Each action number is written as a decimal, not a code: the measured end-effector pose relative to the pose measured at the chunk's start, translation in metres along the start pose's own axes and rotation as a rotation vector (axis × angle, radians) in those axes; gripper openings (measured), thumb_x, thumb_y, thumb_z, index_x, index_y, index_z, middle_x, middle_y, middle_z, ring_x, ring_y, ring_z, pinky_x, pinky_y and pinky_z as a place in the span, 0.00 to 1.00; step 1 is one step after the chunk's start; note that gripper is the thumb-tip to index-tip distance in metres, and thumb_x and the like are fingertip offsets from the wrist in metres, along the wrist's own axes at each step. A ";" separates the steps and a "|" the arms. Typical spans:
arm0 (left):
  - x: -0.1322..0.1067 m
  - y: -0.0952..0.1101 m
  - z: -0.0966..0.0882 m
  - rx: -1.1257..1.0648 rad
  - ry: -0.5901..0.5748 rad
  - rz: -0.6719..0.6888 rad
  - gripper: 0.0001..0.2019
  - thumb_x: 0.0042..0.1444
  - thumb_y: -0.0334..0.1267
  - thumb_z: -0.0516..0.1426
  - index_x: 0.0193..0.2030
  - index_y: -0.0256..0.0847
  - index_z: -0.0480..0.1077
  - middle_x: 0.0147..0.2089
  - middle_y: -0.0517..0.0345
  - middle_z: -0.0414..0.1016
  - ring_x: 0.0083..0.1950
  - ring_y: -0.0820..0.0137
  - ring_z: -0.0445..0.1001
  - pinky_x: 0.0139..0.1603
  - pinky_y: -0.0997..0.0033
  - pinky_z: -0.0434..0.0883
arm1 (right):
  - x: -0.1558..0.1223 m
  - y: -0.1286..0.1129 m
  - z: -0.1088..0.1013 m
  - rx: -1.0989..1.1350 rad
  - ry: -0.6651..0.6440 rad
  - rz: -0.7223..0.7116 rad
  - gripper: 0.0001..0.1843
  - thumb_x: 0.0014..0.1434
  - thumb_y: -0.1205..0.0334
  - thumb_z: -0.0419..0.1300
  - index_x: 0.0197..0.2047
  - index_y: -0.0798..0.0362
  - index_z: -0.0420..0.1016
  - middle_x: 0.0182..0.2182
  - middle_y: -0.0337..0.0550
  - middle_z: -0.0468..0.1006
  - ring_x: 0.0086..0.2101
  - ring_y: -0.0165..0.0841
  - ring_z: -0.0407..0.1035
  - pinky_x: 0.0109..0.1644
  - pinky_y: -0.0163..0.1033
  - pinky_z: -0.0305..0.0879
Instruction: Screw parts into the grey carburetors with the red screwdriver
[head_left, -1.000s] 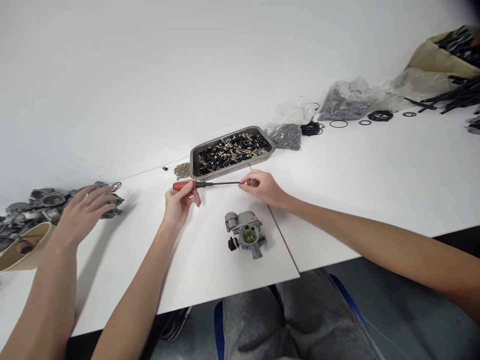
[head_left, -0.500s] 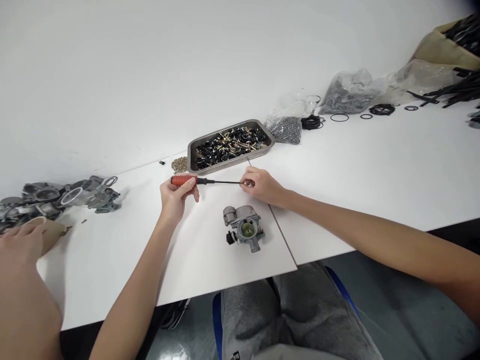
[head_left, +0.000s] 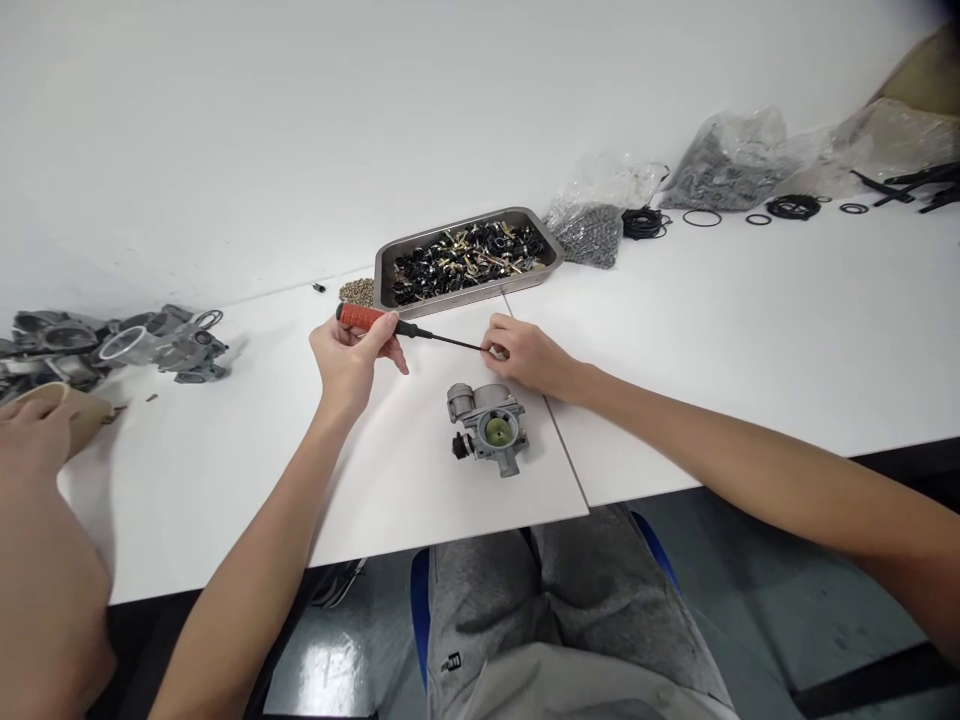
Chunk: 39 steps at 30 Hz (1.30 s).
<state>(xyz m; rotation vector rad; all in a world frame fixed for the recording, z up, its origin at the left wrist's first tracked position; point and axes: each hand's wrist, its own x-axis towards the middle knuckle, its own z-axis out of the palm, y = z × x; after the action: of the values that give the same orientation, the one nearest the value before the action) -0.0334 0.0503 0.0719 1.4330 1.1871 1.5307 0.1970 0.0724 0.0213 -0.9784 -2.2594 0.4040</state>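
My left hand (head_left: pixel 350 355) is closed round the orange handle of a screwdriver (head_left: pixel 375 320), whose thin black shaft runs right toward my right hand (head_left: pixel 525 352). That hand pinches something small at the shaft's tip; I cannot make out what. A grey metal carburetor (head_left: pixel 487 427) with a yellowish bore lies on the white table (head_left: pixel 750 330) just below both hands, touched by neither.
A metal tray (head_left: pixel 390 262) of small black and brass parts stands behind the hands, a heap of tiny brass bits (head_left: pixel 358 291) beside it. Bags of parts (head_left: pixel 589 235) and black rings (head_left: pixel 643 222) lie at back right. Carburetor bodies (head_left: pixel 150 345) pile at left, where another person's hand (head_left: pixel 30 440) rests.
The other person's hand has drawn back from the carburetor pile to the left edge. My hands keep their hold; the screwdriver's handle end has tilted slightly up.
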 end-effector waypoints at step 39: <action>0.002 -0.002 -0.006 -0.133 -0.131 -0.091 0.17 0.50 0.48 0.64 0.36 0.35 0.70 0.22 0.57 0.72 0.18 0.69 0.71 0.17 0.68 0.72 | 0.007 0.002 -0.001 0.261 -0.098 0.123 0.08 0.52 0.61 0.65 0.34 0.56 0.79 0.31 0.43 0.72 0.30 0.31 0.66 0.36 0.38 0.64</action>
<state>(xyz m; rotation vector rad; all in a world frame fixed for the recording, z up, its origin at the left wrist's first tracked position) -0.0393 0.0522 0.0713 1.3512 1.0380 1.4041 0.1953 0.0794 0.0241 -0.9804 -2.1688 0.7944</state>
